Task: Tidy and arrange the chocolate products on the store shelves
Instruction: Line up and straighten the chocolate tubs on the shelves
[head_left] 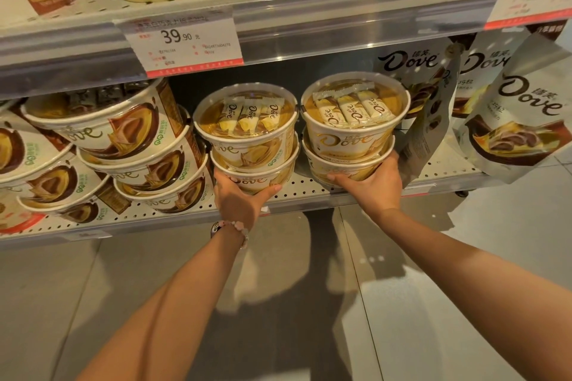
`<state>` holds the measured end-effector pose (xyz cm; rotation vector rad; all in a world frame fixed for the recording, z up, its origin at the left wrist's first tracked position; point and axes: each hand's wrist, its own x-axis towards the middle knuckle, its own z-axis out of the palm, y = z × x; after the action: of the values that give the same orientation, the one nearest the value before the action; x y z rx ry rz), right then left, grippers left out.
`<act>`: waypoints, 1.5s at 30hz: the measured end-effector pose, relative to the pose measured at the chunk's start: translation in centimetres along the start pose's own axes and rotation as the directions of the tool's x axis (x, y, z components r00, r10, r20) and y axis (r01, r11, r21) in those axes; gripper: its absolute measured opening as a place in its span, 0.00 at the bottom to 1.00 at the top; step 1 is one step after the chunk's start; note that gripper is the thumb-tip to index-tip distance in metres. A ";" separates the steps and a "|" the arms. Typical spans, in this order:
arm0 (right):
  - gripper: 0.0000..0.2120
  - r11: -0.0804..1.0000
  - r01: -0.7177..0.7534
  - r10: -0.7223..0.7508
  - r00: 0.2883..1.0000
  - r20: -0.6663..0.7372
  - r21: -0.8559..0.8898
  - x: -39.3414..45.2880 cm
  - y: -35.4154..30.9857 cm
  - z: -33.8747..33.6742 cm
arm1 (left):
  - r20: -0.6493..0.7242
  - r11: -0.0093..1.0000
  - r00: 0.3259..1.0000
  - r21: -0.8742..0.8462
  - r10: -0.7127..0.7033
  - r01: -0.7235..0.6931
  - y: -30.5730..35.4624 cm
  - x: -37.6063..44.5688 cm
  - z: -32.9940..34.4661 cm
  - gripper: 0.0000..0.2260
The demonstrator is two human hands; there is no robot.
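Chocolate tubs stand in two upright two-high stacks at the shelf [309, 192] near edge, left stack [249, 145] clamped at its base by left hand [236, 199], right stack [351, 130] likewise by right hand [376, 187], far space free.

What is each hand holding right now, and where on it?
Left hand grips the left stack's bottom tub by its base. Right hand grips the right stack's bottom tub likewise.

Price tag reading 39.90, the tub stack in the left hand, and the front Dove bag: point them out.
price tag [181, 43]: head view, on its white face.
left tub stack [247, 145]: head view, top tub's side wall.
Dove bag [523, 120]: head view, front panel.
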<state>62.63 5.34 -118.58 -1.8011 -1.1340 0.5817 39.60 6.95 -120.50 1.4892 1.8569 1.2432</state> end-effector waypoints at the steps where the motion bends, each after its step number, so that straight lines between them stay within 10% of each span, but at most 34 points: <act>1: 0.50 1.000 0.002 -0.002 1.000 0.009 0.004 0.0 -0.1 -0.1 | 0.010 1.000 1.000 0.010 -0.011 0.011 0.0 0.1 -0.1 0.53; 13: 0.52 0.994 0.021 -0.035 0.991 0.132 0.105 -0.7 -0.4 -0.8 | 0.171 0.992 0.978 -0.028 -0.116 0.122 -0.2 0.8 -0.9 0.53; 23: 0.57 0.983 0.134 -0.126 0.990 -0.070 0.125 -4.5 -3.0 -1.6 | -0.165 0.989 0.986 -0.150 -0.012 -0.013 5.5 -3.1 -1.9 0.48; 45: 0.60 0.988 -0.026 0.053 0.983 -0.175 0.153 -1.7 -7.0 0.0 | -0.119 0.968 0.965 -0.117 -0.234 0.221 8.8 -0.3 -1.4 0.56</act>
<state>58.62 5.01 -112.55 -1.7115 -0.9111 0.5038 43.18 6.25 -112.32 1.1273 1.9531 1.3297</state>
